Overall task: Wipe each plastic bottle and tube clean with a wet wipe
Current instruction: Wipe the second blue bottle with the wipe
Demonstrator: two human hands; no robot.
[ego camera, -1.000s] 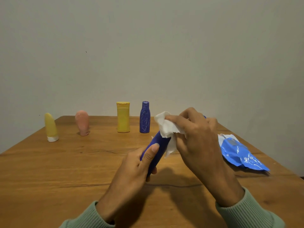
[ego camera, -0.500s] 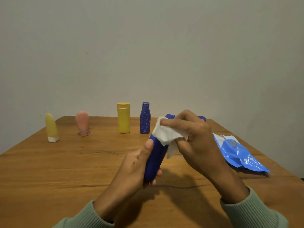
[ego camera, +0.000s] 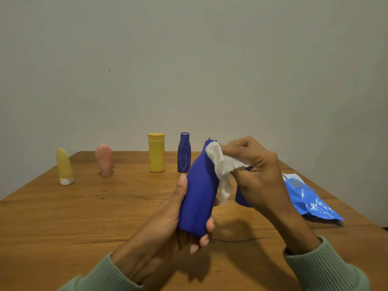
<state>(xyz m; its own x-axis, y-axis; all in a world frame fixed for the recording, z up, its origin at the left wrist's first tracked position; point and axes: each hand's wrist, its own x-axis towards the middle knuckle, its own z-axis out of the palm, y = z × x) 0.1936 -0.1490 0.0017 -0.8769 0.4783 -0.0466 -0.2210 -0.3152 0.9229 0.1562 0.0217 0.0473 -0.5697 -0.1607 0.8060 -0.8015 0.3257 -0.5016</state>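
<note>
My left hand (ego camera: 168, 223) grips the blue bottle (ego camera: 199, 192) low, tilted above the worktop (ego camera: 84, 217); my right hand (ego camera: 258, 171) pinches the wipe (ego camera: 222, 164) against its neck. Pressing hard there could lever it loose.

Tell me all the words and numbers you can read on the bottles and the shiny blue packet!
No words or numbers can be read anywhere.
blue packet: pale dots and a grey patch, too blurred to read.
small dark blue bottle: pale scribbled lines, not letters I can make out.
held blue bottle, yellow bottle, yellow tube, pink tube: no print shows.
</note>
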